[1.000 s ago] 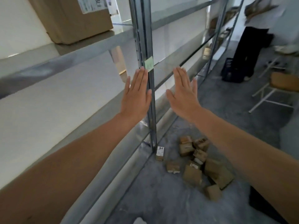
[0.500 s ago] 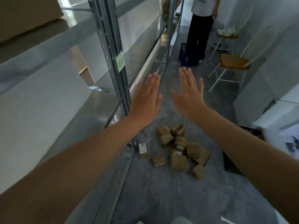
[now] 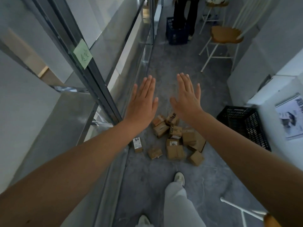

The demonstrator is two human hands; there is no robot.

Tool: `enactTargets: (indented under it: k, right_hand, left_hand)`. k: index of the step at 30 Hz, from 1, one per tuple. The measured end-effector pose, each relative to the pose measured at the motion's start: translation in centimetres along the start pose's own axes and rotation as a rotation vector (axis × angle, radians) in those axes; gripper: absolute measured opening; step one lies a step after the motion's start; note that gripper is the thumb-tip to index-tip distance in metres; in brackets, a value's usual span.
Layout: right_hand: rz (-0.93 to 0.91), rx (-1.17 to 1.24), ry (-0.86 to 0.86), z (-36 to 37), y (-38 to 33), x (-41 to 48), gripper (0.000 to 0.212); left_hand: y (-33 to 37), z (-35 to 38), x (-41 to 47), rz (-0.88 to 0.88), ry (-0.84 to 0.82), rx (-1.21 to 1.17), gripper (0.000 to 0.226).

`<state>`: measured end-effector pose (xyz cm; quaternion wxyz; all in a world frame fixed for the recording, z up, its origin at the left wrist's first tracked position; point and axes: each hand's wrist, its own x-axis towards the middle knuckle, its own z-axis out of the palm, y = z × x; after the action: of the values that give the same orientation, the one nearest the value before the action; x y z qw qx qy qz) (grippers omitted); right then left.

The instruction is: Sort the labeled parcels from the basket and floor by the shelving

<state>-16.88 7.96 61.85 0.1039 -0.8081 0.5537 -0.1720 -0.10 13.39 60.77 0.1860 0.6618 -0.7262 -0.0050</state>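
Parcels of brown cardboard are lying in a loose heap on the grey floor, just beyond the wearer's pale trouser leg and white shoe. The boxes are tilting every way, with no shared direction. One labelled parcel is lying apart at the left of the heap, near the foot of the shelving, its white handwritten label facing up and its long axis running away from the wearer. Above the heap, the left grip and the right grip are hovering side by side in the air, both released, palms down, fingers straight and pointing away, grasping nothing. The parcels are lying well below both grips and touching neither, and the far boxes are showing partly behind the right wrist. A black slatted basket is standing to the right of the heap against a white wall; its inside is showing only dark, so its contents cannot be told. On the shelving upright, a green sticky note is hanging. Farther down the aisle, a blue crate is standing on the floor beside the shelving with a second person's dark trouser legs just behind it, hiding its inside, and a wooden-seated chair is standing to its right.
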Motion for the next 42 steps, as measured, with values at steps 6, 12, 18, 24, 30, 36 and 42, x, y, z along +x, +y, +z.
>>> enactTargets:
  k: [6, 12, 18, 24, 30, 36, 42]
  right_hand:
    - [0.046, 0.042, -0.034, 2.4, 7.6, 5.4, 0.074]
    - [0.226, 0.058, -0.166, 6.6, 17.5, 9.7, 0.071]
    - [0.374, 0.124, -0.240, 13.7, 23.9, 11.3, 0.067]
    - [0.432, 0.093, -0.419, 24.8, 28.5, 9.4, 0.068]
    - [0.523, 0.059, -0.527, 37.2, 35.2, 5.2, 0.066]
    - [0.715, 0.098, -0.762, 49.8, 40.4, 0.2, 0.048]
    - [0.968, 0.374, -0.793, 59.4, 40.8, -2.5, 0.043]
  left_hand:
    - [1.3, 5.8, 6.3, -0.049, -0.117, 0.013, 0.061]
    - [3.5, 12.2, 11.0, -0.148, -0.221, -0.077, 0.061]
    - [2.8, 20.3, 13.3, -0.197, -0.317, -0.096, 0.059]
    - [1.7, 32.4, 11.7, -0.299, -0.400, -0.234, 0.059]
    - [-1.2, 47.7, 6.0, -0.408, -0.579, -0.381, 0.056]
    - [-6.2, 62.3, -0.3, -0.873, -0.706, -0.562, 0.048]
    - [-8.4, 71.8, -3.4, -1.337, -0.850, -0.656, 0.041]
